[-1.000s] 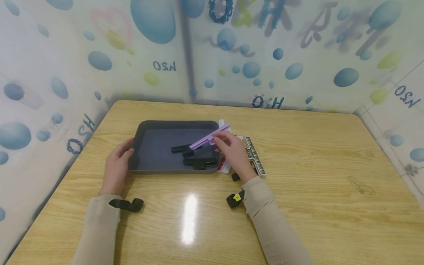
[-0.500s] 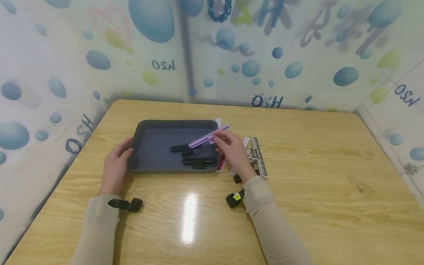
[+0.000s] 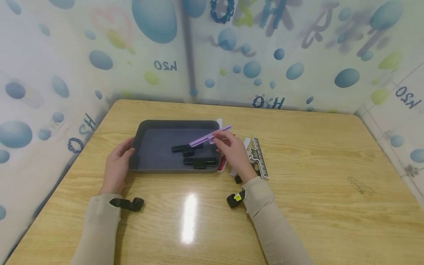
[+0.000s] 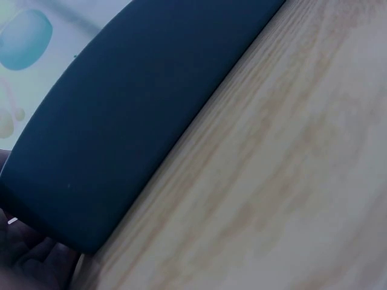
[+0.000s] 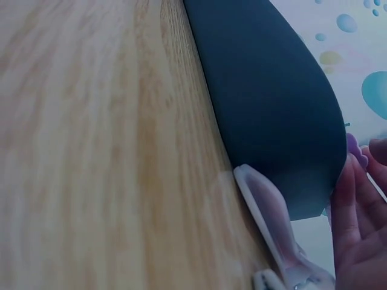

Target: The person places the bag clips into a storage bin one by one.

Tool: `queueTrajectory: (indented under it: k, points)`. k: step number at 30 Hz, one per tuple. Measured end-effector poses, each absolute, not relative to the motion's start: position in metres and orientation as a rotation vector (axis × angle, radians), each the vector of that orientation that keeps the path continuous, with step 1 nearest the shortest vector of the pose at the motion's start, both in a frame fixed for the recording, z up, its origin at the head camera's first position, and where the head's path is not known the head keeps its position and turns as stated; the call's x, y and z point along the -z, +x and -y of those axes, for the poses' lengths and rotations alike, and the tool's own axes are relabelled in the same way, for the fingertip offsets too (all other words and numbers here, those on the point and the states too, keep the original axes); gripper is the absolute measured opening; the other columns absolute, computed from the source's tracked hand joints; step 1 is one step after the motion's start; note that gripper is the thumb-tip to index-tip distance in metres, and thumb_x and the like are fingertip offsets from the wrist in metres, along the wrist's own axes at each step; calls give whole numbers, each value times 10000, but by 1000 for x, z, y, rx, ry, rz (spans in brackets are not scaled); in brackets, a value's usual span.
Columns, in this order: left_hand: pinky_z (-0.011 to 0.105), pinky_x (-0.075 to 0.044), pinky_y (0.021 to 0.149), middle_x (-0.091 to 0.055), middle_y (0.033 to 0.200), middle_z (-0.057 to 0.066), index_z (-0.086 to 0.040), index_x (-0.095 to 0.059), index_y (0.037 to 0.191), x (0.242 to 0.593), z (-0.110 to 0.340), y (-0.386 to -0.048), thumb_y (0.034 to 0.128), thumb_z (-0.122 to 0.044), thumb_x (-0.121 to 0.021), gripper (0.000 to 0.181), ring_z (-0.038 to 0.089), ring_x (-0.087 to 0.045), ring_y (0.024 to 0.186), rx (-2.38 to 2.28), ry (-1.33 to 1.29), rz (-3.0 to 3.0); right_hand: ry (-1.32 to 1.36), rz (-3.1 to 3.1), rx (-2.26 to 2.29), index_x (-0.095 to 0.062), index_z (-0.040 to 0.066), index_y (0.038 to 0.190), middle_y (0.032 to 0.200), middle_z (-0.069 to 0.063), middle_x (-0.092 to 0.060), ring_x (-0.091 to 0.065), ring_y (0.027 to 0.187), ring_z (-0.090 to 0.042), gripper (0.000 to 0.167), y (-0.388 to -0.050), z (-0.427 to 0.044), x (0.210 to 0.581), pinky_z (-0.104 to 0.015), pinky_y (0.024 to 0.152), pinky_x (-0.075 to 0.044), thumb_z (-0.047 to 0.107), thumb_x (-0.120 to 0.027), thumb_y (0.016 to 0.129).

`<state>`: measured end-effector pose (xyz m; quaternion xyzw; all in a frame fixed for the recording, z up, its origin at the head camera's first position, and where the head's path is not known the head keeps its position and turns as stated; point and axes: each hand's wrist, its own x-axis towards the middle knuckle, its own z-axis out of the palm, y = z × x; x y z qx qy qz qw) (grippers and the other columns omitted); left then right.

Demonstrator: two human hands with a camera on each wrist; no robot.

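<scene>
A dark grey tray (image 3: pixel 159 147) lies on the table with two black clips, one (image 3: pixel 200 162) near its front right corner and another (image 3: pixel 180 148) behind it. My left hand (image 3: pixel 116 165) grips the tray's left end; the left wrist view shows the tray's side (image 4: pixel 121 109) and part of that hand (image 4: pixel 36 260). Over the tray's right part, my right hand (image 3: pixel 233 152) pinches a long purple clip (image 3: pixel 202 140), tilted up to the right. In the right wrist view, a bit of the purple clip (image 5: pixel 357 151) shows at the fingers of this hand (image 5: pixel 363 223).
Beside the tray's right end, partly under my right hand, lie several clips: a red and white one (image 3: pixel 223 163), a white one (image 3: pixel 246 142) and a black-and-white patterned one (image 3: pixel 260 158). A patterned wall (image 3: pixel 198 48) rises behind the wooden table (image 3: pixel 314 165).
The patterned clip and a white piece right of the tray have shifted slightly right and spread apart. Both hands keep their holds, nearly in place.
</scene>
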<state>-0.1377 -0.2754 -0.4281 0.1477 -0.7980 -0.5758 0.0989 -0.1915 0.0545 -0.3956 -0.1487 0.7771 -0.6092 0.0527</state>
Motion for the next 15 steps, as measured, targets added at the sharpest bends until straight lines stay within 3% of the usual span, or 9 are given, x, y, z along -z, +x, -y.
queueTrajectory:
  k: [7, 15]
  points:
    - [339, -260, 1041, -377, 1385, 5, -176, -401, 1354, 428, 276, -138, 949, -271, -419, 417, 131, -326, 1258, 1688, 444, 2377, -475, -2421, 1767, -554, 237, 1188, 1093, 60, -586, -547, 994, -72, 321, -203, -54, 414, -246, 779, -497, 329, -555, 881]
    - [349, -258, 1042, -366, 1393, -3, -189, -391, 1360, 428, 276, -138, 950, -283, -413, 421, 136, -315, 1266, 1675, 436, 2397, -649, -2545, 1616, -537, 227, 1218, 1096, 96, -596, -522, 1019, -52, 354, -202, -53, 413, -272, 873, -437, 352, -537, 887]
